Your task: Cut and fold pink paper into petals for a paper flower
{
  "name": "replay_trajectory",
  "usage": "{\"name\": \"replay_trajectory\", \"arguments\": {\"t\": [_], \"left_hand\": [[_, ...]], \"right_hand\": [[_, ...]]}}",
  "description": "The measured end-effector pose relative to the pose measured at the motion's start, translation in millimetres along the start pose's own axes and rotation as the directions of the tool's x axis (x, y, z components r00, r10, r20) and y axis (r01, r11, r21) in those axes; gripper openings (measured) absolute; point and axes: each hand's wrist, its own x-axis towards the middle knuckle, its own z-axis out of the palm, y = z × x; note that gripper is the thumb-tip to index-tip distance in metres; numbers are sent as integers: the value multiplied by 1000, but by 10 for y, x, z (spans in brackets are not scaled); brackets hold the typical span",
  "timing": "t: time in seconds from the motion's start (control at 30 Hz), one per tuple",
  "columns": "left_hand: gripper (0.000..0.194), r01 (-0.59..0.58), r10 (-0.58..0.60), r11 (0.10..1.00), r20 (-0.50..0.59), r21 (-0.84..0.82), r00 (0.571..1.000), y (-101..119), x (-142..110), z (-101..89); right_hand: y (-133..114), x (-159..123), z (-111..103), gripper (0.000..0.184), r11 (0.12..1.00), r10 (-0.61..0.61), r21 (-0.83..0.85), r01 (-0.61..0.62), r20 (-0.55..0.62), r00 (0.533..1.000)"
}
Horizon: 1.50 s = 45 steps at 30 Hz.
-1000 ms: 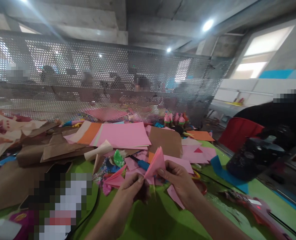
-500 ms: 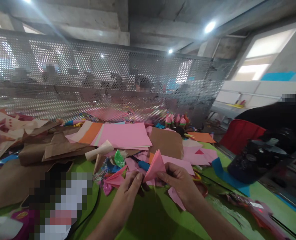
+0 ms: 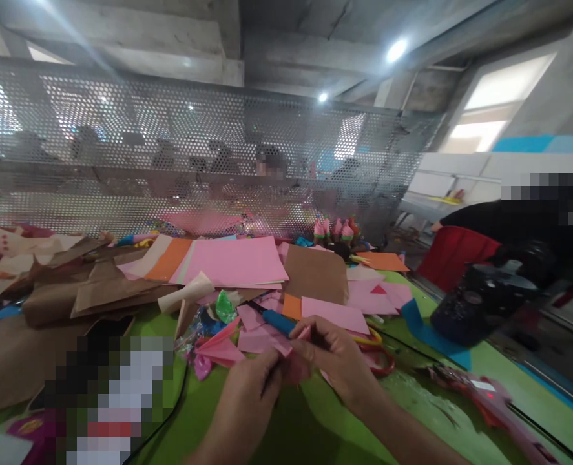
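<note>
Both hands meet over the front of the green table around a piece of pink folded paper (image 3: 300,369), mostly hidden by the fingers. My left hand (image 3: 254,391) is closed at the paper's left edge, thumb and fingers together. From the right, my right hand (image 3: 337,355) pinches its upper part between thumb and fingers. Just behind them lies a blue-handled tool (image 3: 279,321) on loose pink paper pieces. Another pink folded paper (image 3: 221,345) rests left of the hands, near a shiny green piece (image 3: 225,307).
Pink sheets (image 3: 238,261) and brown paper (image 3: 315,274) are piled behind. Scissors with a red handle (image 3: 387,363) lie to the right, before a pink glue gun (image 3: 494,397) with a cord. A dark container (image 3: 465,310) stands at the right edge; a person (image 3: 480,213) is beyond.
The pink folded paper, which stood up as a pointed cone, has been lowered and turned between my hands. My right hand's fingers now cover more of it. The view has shifted slightly.
</note>
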Motion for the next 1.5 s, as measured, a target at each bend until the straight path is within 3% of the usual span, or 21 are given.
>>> {"name": "replay_trajectory", "arguments": {"t": [0.17,0.3,0.4,0.47,0.6,0.7,0.77,0.83,0.9,1.03,1.1,1.17,1.2,1.27,1.33,1.4,1.5], "left_hand": [[19,-28,32,994,33,-103,999,-6,16,35],[17,50,-39,962,44,-270,998,-35,51,37],[24,88,-96,940,-7,-331,995,-73,78,-18],[29,106,-134,907,-41,-408,990,-102,98,-56],[32,90,-121,857,-29,-507,992,-71,99,-60],[30,51,-73,868,-26,-495,997,53,90,-92],[27,24,-48,870,-36,-492,998,131,100,-214],[24,-2,-111,834,-173,-552,979,156,116,-421],[25,-75,-214,767,-364,-637,906,114,132,-661],[29,-128,-295,717,-465,-685,835,-63,153,-998],[30,-133,-333,693,-479,-708,812,-129,162,-1059],[31,-145,-355,678,-494,-721,794,-161,172,-1074],[31,-152,-360,672,-499,-725,789,-167,178,-1074],[31,-156,-369,656,-494,-739,788,-163,188,-1069],[31,-136,-385,636,-465,-759,797,-149,192,-1066],[31,-103,-405,619,-428,-779,808,-132,189,-1061],[32,-46,-430,600,-370,-799,823,-118,185,-1027]], "right_hand": [[55,-22,17,23,1000,3,-23,-4,-34,999],[-39,9,-35,27,996,-14,-90,16,22,1000],[-142,89,-280,38,969,-77,-237,75,0,997],[-191,94,-513,31,856,-89,-514,57,-39,995],[-182,-83,-897,10,766,-31,-642,22,-3,1000],[-141,-196,-986,15,713,-11,-700,31,33,999],[-161,-185,-907,18,690,-29,-720,71,70,997],[-228,-108,-702,22,673,-79,-720,166,153,985],[-311,14,-398,34,637,-123,-710,300,290,949],[-359,289,274,63,624,-220,-597,504,485,847],[-291,374,536,68,554,-198,-628,546,538,820],[-182,400,709,76,413,-184,-695,589,570,801],[-121,393,760,76,325,-181,-721,612,587,789],[-2,358,803,56,213,-200,-760,615,582,788],[100,319,788,27,176,-219,-778,603,566,794],[171,298,746,9,156,-237,-779,608,568,788],[189,293,659,12,118,-293,-778,617,567,770]]}}
